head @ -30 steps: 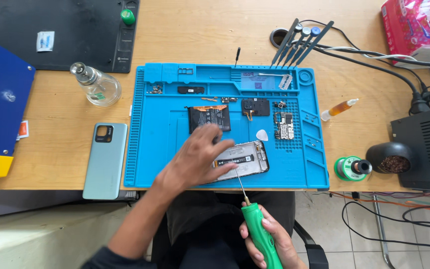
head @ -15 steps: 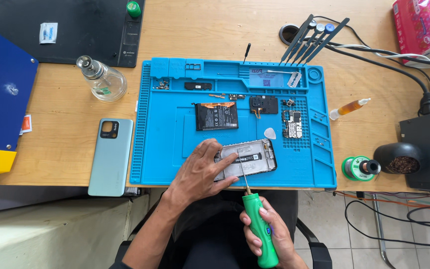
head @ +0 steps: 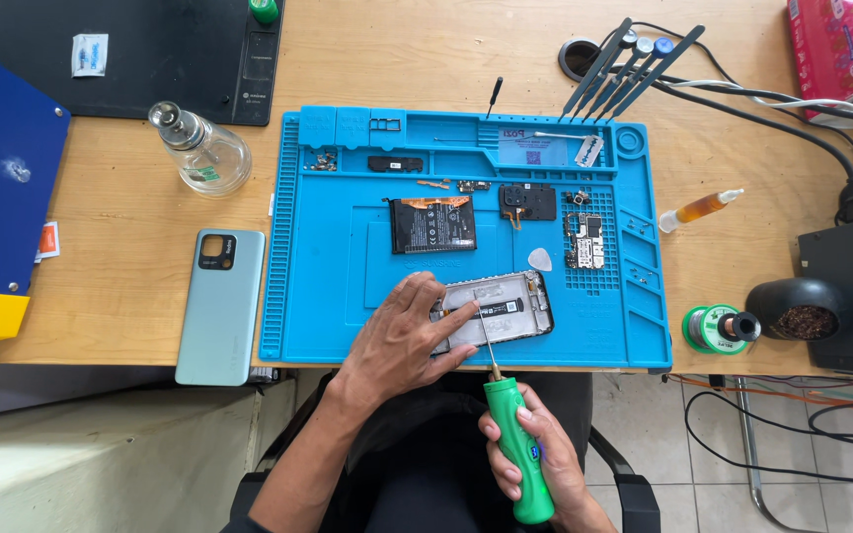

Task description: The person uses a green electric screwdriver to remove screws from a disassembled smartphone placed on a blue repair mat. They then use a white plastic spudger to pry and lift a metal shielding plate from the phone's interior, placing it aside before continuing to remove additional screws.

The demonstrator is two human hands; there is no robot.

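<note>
The opened phone [head: 494, 310] has shifted slightly toward three o'clock on the blue mat [head: 338, 286]. The left hand [head: 402, 341] presses it flat at six o'clock; the right hand [head: 530, 454] grips the green screwdriver [head: 517, 444]. Keeping the tip square and the pressure light seems wise.

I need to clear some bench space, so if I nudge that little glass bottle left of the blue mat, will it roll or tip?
The glass bottle has a wide round body and narrow neck, so it probably slides rather than tips. It looks nearly empty, so likely light. Clear glass is fragile and smooth, so push gently on the bare wooden table.
</note>
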